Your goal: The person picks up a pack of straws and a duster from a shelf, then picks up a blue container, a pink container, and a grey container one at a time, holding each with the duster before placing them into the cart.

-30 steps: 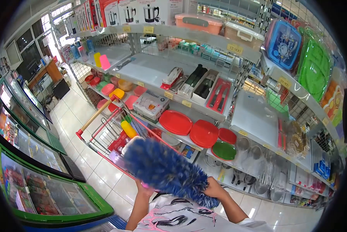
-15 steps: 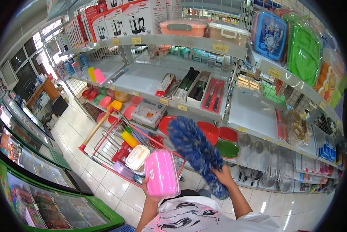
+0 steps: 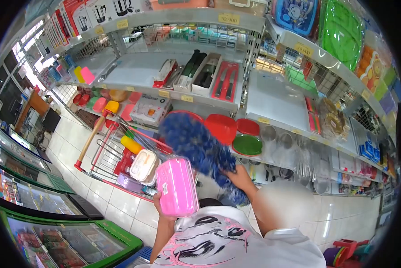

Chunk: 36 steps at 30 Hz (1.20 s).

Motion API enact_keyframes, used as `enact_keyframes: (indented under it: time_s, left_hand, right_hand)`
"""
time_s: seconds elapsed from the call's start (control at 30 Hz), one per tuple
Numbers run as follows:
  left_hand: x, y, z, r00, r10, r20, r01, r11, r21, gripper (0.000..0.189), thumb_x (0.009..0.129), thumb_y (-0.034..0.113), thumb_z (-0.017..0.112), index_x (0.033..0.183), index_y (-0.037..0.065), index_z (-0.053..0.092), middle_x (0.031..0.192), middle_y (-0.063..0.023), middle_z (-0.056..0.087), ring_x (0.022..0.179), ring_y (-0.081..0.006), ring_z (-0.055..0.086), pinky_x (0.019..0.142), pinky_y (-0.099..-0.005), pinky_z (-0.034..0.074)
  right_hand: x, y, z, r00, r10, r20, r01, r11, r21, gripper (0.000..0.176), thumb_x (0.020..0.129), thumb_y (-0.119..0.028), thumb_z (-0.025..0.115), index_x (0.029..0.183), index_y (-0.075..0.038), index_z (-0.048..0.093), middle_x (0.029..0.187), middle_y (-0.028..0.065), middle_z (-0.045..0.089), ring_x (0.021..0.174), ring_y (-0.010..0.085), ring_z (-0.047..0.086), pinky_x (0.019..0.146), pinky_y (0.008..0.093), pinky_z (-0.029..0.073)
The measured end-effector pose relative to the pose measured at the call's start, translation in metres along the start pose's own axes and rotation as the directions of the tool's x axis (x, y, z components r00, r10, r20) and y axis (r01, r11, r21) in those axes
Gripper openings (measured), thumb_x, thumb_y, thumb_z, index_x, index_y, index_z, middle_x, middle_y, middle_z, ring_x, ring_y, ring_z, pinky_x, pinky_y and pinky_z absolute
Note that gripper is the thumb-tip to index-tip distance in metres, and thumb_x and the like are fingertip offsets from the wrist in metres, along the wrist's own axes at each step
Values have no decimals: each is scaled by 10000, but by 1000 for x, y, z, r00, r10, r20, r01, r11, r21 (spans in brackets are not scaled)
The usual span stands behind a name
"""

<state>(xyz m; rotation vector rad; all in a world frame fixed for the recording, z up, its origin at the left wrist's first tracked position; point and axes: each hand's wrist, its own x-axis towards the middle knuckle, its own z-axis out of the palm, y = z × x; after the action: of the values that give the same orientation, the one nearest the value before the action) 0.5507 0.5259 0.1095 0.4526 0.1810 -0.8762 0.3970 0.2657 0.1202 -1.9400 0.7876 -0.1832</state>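
The left hand grasps the pink box at its lower left edge; most of the box lies up and right of that grip, at the near right side of the cart. The right hand is clenched around the blue duster, right of the cart, its fluffy head extending up and left from the grip. A white-lidded container lies in the cart, just beside the box.

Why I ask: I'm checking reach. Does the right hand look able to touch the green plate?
Probably yes: the green plate looks unblocked from the front, though the right hand already grips the blue duster.
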Motion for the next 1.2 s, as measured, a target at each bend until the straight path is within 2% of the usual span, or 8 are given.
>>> enact_keyframes:
  time_s: [0.07,0.33,0.5,0.67,0.73,0.8,0.97,1.2]
  left_hand:
    - [1,-4,10,1000,15,-10,-14,1000,12,584,770,372,583,1242,41,492,1128,-127,603,995,-275,610,869,-409,509]
    - [19,-17,28,999,-14,-33,22,967,254,568,776,374,600,1255,94,476,1037,-93,619,964,-244,613,850,-400,506]
    - [32,-26,42,970,219,104,-233,723,650,623,894,254,470,1443,49,258,1318,-103,472,1199,-200,470,987,-351,407]
    - [36,-29,13,993,45,105,-96,825,556,609,938,412,356,1430,59,291,1374,-114,441,1255,-244,432,1035,-400,362]
    - [30,-28,11,955,-29,-296,179,850,494,629,940,519,338,1387,77,364,1370,-95,459,1227,-261,466,1025,-412,378]
    - [43,-32,-28,995,-74,-64,94,908,408,608,918,535,406,1316,77,452,1293,-75,537,1144,-265,537,997,-429,418]
    - [55,-38,23,996,-88,22,70,898,435,661,927,565,346,1344,56,403,1338,-98,476,1220,-281,453,1047,-441,361]
    - [70,-48,32,1000,-4,11,1,965,262,637,909,535,392,1329,56,416,1292,-108,498,1170,-284,478,1014,-440,385]
  right_hand:
    - [-6,-45,-12,980,6,-198,22,990,141,359,828,-301,663,931,42,642,796,136,672,736,166,616,701,324,478]
    - [-32,-60,-12,940,-29,340,-179,807,563,768,854,-473,635,1339,58,365,1250,137,532,1149,202,501,1002,322,379]
    - [-25,-56,-15,946,30,323,-208,819,534,692,841,-511,636,1189,77,528,1088,124,618,989,167,579,874,293,458]
    - [-32,-65,1,950,-33,309,-141,841,523,529,889,-436,607,1136,32,598,1015,78,650,885,118,579,789,280,476]
    - [-32,-64,4,926,-137,353,-61,866,496,475,883,-405,630,1080,27,635,965,55,665,852,103,575,785,273,473]
    - [-30,-62,1,909,-238,343,69,895,440,429,869,-391,652,1018,11,667,896,45,679,812,82,569,769,259,470]
    - [-19,-71,-39,869,-243,432,254,967,32,361,841,-332,660,1010,-13,660,845,182,678,780,220,651,756,332,481]
    - [8,-46,-54,738,-304,602,382,924,-1,374,729,-273,682,889,61,628,818,261,626,786,383,614,733,418,473]
